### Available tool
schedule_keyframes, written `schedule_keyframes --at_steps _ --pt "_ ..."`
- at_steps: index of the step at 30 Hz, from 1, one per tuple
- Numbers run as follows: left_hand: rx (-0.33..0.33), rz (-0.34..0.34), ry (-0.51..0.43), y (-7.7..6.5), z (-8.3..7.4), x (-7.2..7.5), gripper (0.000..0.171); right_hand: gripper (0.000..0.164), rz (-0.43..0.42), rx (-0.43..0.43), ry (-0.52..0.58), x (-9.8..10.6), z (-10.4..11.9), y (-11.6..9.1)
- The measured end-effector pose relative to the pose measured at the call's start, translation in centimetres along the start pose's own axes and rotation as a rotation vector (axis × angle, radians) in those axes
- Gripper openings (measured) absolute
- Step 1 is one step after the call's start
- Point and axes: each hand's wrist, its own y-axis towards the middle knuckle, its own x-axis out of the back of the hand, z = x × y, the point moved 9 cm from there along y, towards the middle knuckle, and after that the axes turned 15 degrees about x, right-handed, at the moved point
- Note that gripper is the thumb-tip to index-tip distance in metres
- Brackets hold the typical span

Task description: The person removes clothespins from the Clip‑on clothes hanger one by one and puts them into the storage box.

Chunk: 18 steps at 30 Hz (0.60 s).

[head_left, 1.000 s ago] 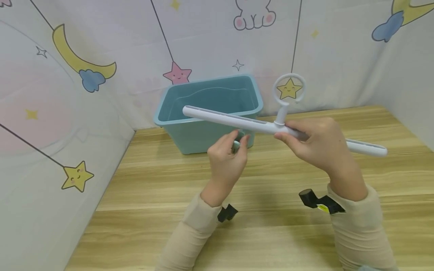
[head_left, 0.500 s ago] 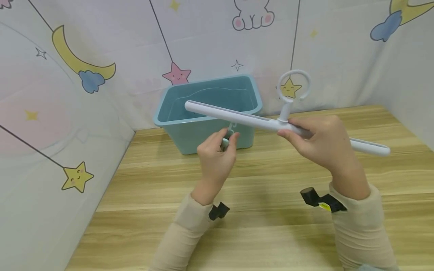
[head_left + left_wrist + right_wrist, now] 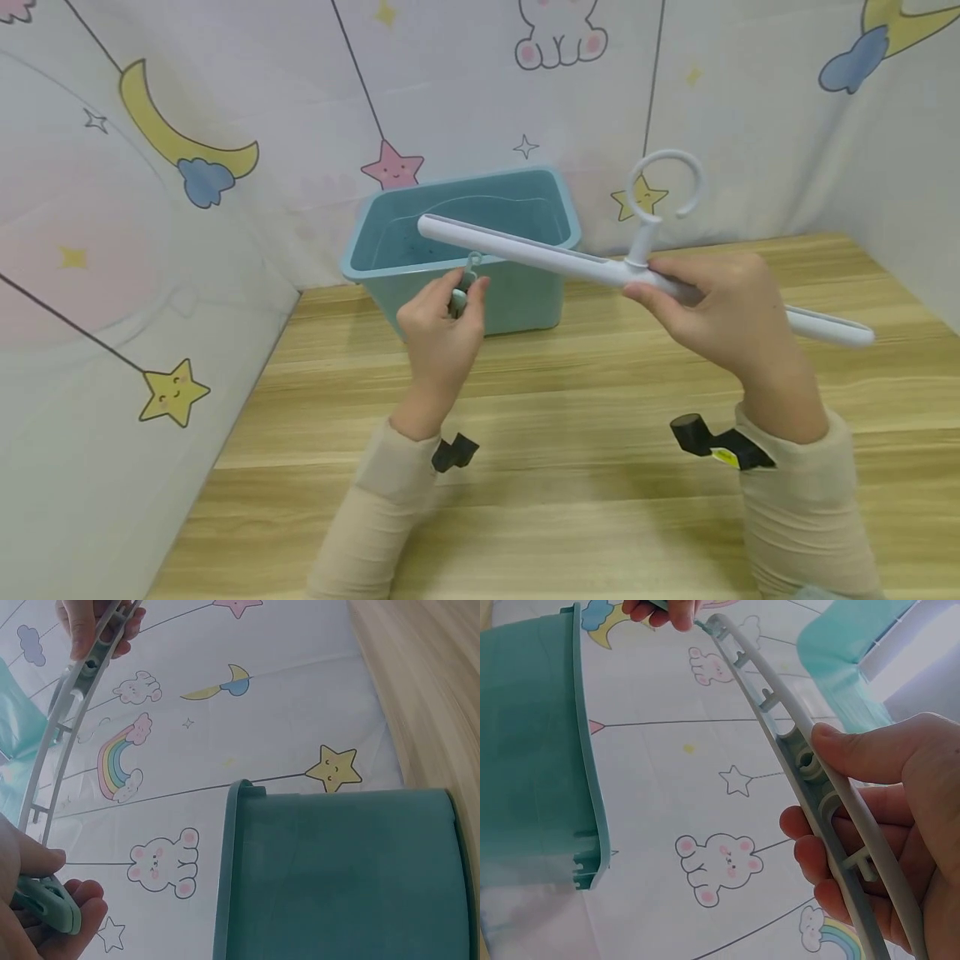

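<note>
My right hand [image 3: 723,317] grips a white hanger bar [image 3: 525,252] just beside its hook stem, thumb and fingers on either side. The bar slants up to the left, and its open ring hook [image 3: 633,187] points upward. In the right wrist view the underside of the hanger bar [image 3: 868,862] shows a hollow channel with small cross pegs. Lower and to the left, my left hand [image 3: 441,333] pinches a pale green clothespin [image 3: 52,904] between thumb and fingers. A small hook [image 3: 474,260] on the clothespin sticks up near the bar's left end; contact cannot be told.
Behind the hands a teal plastic bin [image 3: 461,265] stands on the wooden table [image 3: 570,500] against a patterned cloth wall [image 3: 465,75]. The bar's left end overlaps the bin's opening in the head view. Some small dark specks show inside the bin.
My left hand has moved left with the clothespin, toward the bar's left end. My right hand and the hanger have shifted slightly right, the bar's left end rising a little.
</note>
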Motion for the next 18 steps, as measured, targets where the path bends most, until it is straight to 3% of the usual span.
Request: schedule_keyframes --at_steps 6,10,18 --pt "0.027 0.002 0.006 0.8 1.1 0.1 0.010 0.059 -0.031 0.005 0.008 0.3 0.1 0.1" --pt "0.039 0.015 0.012 1.4 1.6 0.1 0.010 0.060 -0.004 -0.004 0.002 0.3 0.0 0.0" --pt "0.038 0.047 0.085 2.6 2.5 -0.1 0.015 0.059 -0.011 0.006 0.008 0.3 0.0 0.1"
